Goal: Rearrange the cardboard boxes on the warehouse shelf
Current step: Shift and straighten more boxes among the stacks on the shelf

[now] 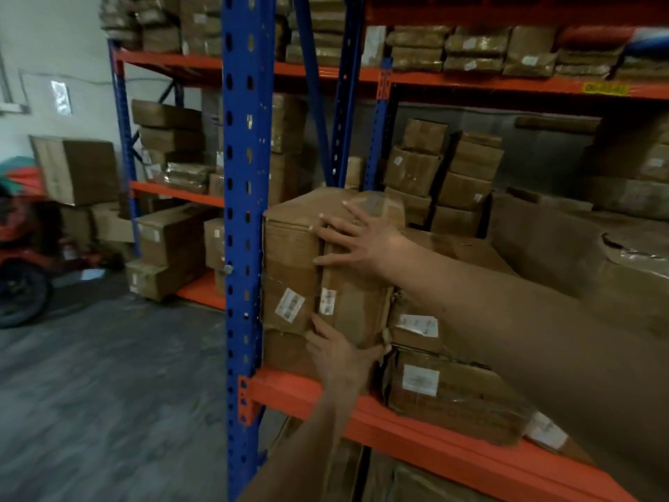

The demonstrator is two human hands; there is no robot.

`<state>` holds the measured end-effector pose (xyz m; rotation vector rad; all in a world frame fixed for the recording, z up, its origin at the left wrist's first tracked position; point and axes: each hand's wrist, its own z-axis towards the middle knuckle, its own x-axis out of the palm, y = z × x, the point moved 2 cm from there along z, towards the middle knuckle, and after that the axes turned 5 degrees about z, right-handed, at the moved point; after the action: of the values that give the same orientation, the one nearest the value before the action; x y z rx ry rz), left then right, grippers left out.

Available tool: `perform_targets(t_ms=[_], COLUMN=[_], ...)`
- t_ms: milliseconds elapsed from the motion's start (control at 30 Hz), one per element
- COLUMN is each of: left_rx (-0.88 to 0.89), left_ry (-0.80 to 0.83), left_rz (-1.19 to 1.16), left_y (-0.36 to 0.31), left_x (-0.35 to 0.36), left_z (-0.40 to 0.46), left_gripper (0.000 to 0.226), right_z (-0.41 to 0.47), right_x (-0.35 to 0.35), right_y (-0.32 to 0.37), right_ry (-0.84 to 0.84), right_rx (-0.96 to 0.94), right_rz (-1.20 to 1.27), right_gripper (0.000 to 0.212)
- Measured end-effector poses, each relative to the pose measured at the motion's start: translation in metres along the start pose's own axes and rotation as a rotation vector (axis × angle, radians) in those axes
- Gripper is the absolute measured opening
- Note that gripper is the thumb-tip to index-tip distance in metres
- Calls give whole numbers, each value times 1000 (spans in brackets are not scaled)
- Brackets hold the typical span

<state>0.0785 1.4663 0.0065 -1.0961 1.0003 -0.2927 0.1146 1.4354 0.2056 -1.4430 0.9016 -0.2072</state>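
Note:
A tall taped cardboard box [289, 269] with white labels stands at the left end of the orange shelf beam [416, 434], tight against the blue upright [242, 211]. My right hand [356, 237] lies flat with spread fingers on its upper front face. My left hand [338, 351] presses against its lower edge from below, fingers up along the front. The box rests on another carton [286, 351]. To the right, flatter boxes [452, 396] with white labels are stacked on the same shelf, partly hidden by my right forearm.
More cartons [467, 175] are stacked deeper on the shelf, and wrapped bundles [470, 48] fill the level above. A second rack [170, 244] stands at the left with boxes. A red vehicle [25, 248] is parked on the grey floor at far left.

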Motion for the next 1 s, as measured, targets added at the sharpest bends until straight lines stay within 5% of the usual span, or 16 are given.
perform_targets(t_ms=[133,267,500,767,1000], left_rx=[88,148,336,526,957], left_ry=[-165,-173,-180,-338,-416], left_rz=[11,12,-69,-88,125], left_y=[-2,1,-4,-76,-152], left_x=[3,0,-37,-103,-151], left_z=[0,-5,-30,-59,-48], left_gripper=[135,140,148,138,137], right_z=[3,-10,-42,-119,-195], right_x=[1,-4,-39,-88,-77], right_y=[-1,-2,-29,-104,-157], right_ry=[-6,-114,-145,-210,-372], right_rx=[-22,-61,-110,95,304], right_rz=[81,52,43,58,84], right_gripper=[131,114,132,137,133])
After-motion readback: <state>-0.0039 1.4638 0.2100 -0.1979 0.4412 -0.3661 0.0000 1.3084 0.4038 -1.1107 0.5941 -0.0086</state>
